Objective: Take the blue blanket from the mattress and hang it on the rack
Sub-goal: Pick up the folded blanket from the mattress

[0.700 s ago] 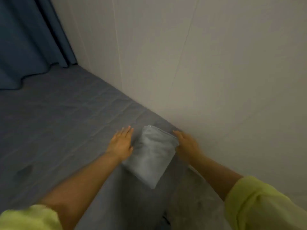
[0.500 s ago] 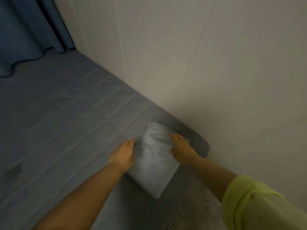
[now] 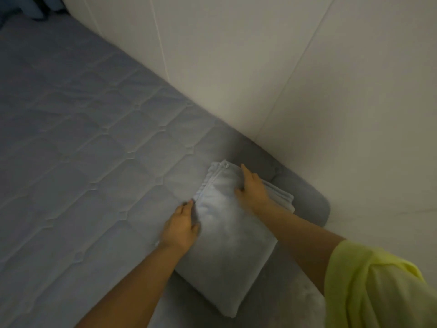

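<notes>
A folded pale blue blanket [image 3: 227,245] lies on the quilted blue-grey mattress [image 3: 82,162], near its right corner by the wall. My left hand [image 3: 181,229] presses against the blanket's left edge, fingers tucked at the fold. My right hand [image 3: 253,189] lies over the blanket's far right part, fingers curled into the top layers. Both hands grip the bundle from opposite sides. The blanket still touches the mattress. No rack is in view.
A white panelled wall [image 3: 307,91] runs along the mattress's right side. Dark blue curtain fabric [image 3: 35,8] hangs at the far top left. My yellow-green sleeve [image 3: 378,287] fills the lower right corner.
My hands went from lying flat beside the blanket to closing on its two sides. The view has moved closer and tilted down over the mattress corner.
</notes>
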Motion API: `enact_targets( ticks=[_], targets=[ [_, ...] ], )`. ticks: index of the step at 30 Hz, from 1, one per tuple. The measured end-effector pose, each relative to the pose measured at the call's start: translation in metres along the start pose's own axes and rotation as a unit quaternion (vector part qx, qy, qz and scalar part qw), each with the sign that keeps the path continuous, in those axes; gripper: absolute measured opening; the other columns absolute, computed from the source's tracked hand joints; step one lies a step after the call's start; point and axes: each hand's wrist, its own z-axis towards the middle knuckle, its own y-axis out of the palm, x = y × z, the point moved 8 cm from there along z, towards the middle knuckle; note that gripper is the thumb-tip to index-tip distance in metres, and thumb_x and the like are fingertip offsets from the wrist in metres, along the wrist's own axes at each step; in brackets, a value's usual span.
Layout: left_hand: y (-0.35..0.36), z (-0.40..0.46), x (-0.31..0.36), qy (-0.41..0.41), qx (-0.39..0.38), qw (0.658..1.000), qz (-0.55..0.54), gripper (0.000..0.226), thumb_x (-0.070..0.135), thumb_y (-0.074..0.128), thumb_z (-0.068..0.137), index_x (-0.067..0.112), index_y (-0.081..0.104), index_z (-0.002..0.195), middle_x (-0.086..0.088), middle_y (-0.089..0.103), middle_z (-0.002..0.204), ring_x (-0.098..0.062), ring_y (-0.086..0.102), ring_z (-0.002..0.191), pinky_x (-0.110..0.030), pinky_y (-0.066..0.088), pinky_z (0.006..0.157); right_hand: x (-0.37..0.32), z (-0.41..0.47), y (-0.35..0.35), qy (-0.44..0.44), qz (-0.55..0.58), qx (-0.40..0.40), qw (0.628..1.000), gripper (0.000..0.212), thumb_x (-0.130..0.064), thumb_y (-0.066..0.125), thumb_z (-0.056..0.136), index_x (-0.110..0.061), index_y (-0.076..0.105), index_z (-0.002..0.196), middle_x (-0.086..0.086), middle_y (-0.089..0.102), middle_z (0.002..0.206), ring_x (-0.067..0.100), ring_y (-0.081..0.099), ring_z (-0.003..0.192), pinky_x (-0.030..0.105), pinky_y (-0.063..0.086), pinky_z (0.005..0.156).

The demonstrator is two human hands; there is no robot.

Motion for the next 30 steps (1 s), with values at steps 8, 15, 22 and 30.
enact_targets(
  ticks=[8,15,22,30],
  targets=[
    [-0.008,-0.01,0.002,-0.013,-0.008,0.998,-0.059,0.045,0.028,0.06,0.087,0.015,0.057,0.13,-0.011,0.06,0.111,-0.03,0.058,0.11,-0.032,0.045,0.1,-0.017,-0.037,-0.04,-0.052,0.101,0.169,0.979,0.027,-0.004,0.055,0.089,-0.007,0.073,0.108,0.008,0.058,0.101,0.024,0.061,0.088,0.022,0.044,0.082],
    [-0.056,-0.056,0.041,0.012,0.01,0.997,-0.082,0.023,0.022,0.056,0.09,0.005,0.066,0.1,-0.018,0.071,0.099,-0.033,0.065,0.098,-0.037,0.05,0.09,-0.047,-0.115,-0.085,-0.058,0.247,0.179,0.951,0.018,-0.003,0.044,0.096,-0.001,0.06,0.09,0.026,0.063,0.088,0.037,0.064,0.076,0.048,0.056,0.073],
    [-0.124,-0.11,0.109,0.101,0.034,0.988,-0.109,0.016,0.011,0.051,0.091,0.001,0.063,0.093,-0.023,0.07,0.097,-0.036,0.065,0.093,-0.039,0.048,0.082,-0.069,-0.21,-0.144,0.016,0.3,0.202,0.932,0.041,-0.014,0.048,0.098,-0.008,0.058,0.059,-0.004,0.051,0.056,0.005,0.043,0.053,0.031,0.038,0.057],
    [-0.154,-0.198,0.222,0.287,-0.042,0.956,-0.048,0.039,0.0,0.056,0.087,-0.002,0.055,0.126,-0.022,0.061,0.127,-0.034,0.058,0.118,-0.038,0.044,0.103,-0.105,-0.326,-0.225,-0.052,0.233,0.203,0.95,0.034,0.0,0.06,0.08,-0.011,0.041,0.054,0.009,0.031,0.053,0.015,0.033,0.05,0.029,0.031,0.056]
  ],
)
